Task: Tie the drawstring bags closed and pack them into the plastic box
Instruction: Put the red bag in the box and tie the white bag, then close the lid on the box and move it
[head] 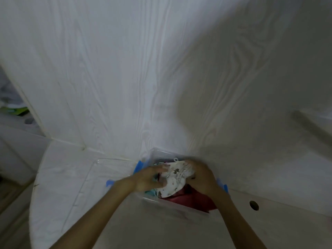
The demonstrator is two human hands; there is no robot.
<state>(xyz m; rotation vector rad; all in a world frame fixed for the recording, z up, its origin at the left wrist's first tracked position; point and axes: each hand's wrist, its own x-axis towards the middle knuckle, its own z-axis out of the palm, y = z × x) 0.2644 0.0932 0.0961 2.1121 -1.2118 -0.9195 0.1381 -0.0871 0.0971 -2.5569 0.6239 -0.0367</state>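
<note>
Clear plastic box (154, 155) with blue latches (139, 166) stands on a pale wood-grain table (260, 221), against a white wood-grain wall (125, 69). 2 bare hands meet over the open top of the box. Left hand (149, 180) reaches in from the lower left, fingers curled onto the left edge of a white printed bag (175, 182). Right hand (201, 177) comes in from the lower right, fingers curled over the right side of the same bag. Both hands thus grasp the white bag, which sits at the top of the box, above the other contents; motion blur hides whether its drawstring is tied. A small white loop (175, 159) shows at the far end of the bag, just above the right hand's fingers. Under the white bag lies a red bag (194, 196), filling the near right part of the box. A teal bag (150, 192) shows at the near left, partly covered by the left hand and the white bag. A further blue latch (223, 187) shows on the right side of the box, beside the right wrist. A round dark hole (254, 205) marks the table to the right of the box, well apart from it. At the far left edge, beyond the wall panel, a green object (19, 111) appears, too blurred to identify.
</note>
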